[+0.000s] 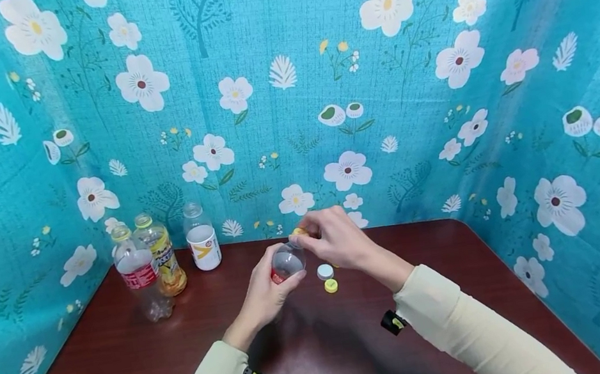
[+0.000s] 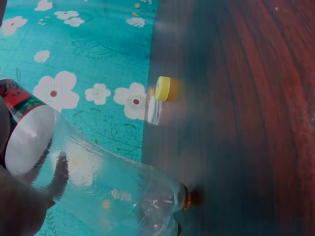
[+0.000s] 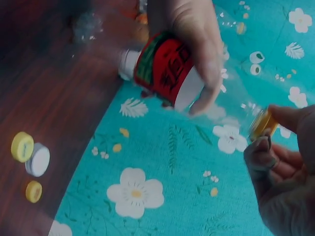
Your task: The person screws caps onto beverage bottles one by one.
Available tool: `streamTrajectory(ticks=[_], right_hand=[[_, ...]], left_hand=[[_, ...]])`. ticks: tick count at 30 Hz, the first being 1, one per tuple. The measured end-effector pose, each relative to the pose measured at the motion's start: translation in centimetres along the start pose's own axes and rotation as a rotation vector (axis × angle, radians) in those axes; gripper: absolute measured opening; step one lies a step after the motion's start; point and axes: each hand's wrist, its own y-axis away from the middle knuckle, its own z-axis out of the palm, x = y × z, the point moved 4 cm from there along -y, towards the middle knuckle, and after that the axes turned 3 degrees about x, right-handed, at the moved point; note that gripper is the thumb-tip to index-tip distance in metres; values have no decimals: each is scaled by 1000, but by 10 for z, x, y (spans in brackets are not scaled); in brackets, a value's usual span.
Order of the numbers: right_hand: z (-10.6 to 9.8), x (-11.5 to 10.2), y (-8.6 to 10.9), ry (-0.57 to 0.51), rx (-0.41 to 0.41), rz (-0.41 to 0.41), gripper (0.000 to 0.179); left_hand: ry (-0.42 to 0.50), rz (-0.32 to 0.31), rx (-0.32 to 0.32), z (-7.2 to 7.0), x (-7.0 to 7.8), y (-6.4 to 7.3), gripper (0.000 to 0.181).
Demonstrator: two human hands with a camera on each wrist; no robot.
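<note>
My left hand [image 1: 260, 293] grips a clear plastic bottle [image 1: 287, 260] around its red label, holding it tilted above the table. In the right wrist view the label [image 3: 170, 69] shows dark lettering and a green edge. Thumb and fingers of my right hand [image 1: 338, 240] pinch an orange-yellow bottle cap [image 3: 263, 123] at the bottle's mouth. Whether the cap is threaded on, I cannot tell. Below the hands lie a white cap [image 1: 325, 272] and a yellow cap [image 1: 331, 286]. A smaller yellow cap [image 3: 33, 191] lies beside them in the right wrist view.
At the back left stand three uncapped bottles: one with a pink-red label [image 1: 140, 277], one with a yellow label [image 1: 166, 255] and one with a white label [image 1: 204, 246]. A blue flowered cloth [image 1: 289, 117] walls the dark red table [image 1: 101, 372] at the back and sides.
</note>
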Motion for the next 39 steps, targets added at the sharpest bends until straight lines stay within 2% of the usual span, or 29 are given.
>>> streamTrajectory(ticks=[5,10,15,20,24,31,35,39], right_hand=[[3,-3,3,5,6,103,19],[5,-2,2,3,-8,125,22],[7,4,3,-46,-24,161,23],[9,8,6,-92,-26,132,22],[10,10,7,-116,-37,96,24],[6,13,8,-162,-48,76,24],[-1,13,8,-185,-13,66,24],[-8,16,7,-162,20,62,18]], left_hand=[[-19,-13,7,2,-1,3,62],[-17,-18,-3,0,-2,2,63],[5,-33,-55,-3,-1,1,65],[8,-56,-98,-6,-1,2,65],[5,-82,-101,-9,-3,3,63],[19,-72,-76,-15,-1,0,63],[26,-62,-66,-18,3,-3,64],[5,-53,-31,-24,8,-8,65]])
